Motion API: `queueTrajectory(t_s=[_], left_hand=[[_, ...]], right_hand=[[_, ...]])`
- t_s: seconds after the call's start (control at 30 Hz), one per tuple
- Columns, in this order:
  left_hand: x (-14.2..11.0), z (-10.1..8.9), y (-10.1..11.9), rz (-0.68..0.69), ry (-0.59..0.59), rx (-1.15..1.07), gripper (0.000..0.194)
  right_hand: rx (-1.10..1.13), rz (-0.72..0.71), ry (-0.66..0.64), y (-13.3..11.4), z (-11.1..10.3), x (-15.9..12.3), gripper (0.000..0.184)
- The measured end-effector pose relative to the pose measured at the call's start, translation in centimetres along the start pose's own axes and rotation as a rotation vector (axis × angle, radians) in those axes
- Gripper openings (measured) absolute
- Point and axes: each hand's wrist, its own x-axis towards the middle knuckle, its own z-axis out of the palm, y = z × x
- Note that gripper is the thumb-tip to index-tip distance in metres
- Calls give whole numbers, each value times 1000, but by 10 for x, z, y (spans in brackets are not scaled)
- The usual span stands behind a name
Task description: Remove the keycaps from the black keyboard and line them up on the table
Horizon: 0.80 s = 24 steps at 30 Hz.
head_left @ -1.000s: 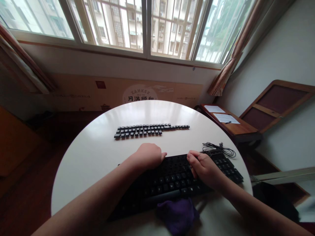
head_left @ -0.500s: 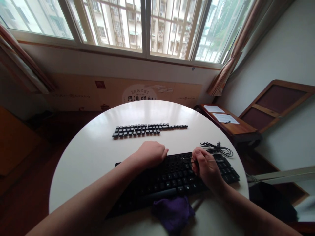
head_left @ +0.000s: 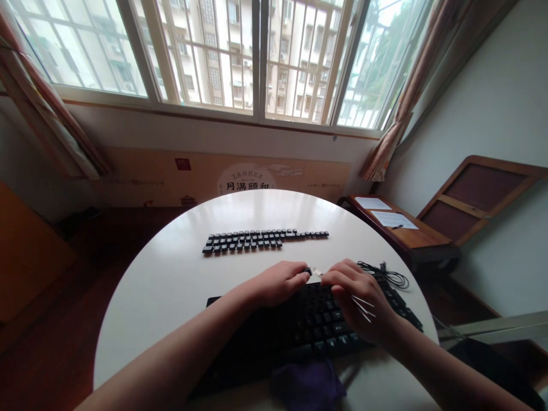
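Left fingers (head_left: 302, 279) pinch what seems a keycap (head_left: 307, 271) between their tips; right fingers (head_left: 336, 278) hold thin wires (head_left: 363, 301).

The left hand (head_left: 283, 282) pinches a black keycap (head_left: 307, 270), the right hand (head_left: 358, 290) a wire tool (head_left: 363, 308), over the keyboard (head_left: 329, 325); keycap rows (head_left: 244, 242) lie toward the far edge of the white table (head_left: 158, 285).

This looks like a room in a home, likely a flat — the barred window (head_left: 259, 68) across the top of the frame faces an apartment block (head_left: 237, 71). Patterned curtains (head_left: 396, 127) hang at upper left and upper right; a round white table (head_left: 160, 302) and, right of it, a wooden chair (head_left: 434, 237) look domestic.
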Motion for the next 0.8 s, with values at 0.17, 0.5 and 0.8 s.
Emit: queueTrajectory(t_s=[0.17,0.5,0.8], left_hand=[[3,0,-9,-21,43,-121,29],[3,4,-19,37,25,-210,33],[6,11,-38,-314,182,384,40]], right_hand=[[-185,12,66,3,-2,16,20],[-127,-59,-217,41,22,36,23],[-100,347,-315,100,58,85,17]])
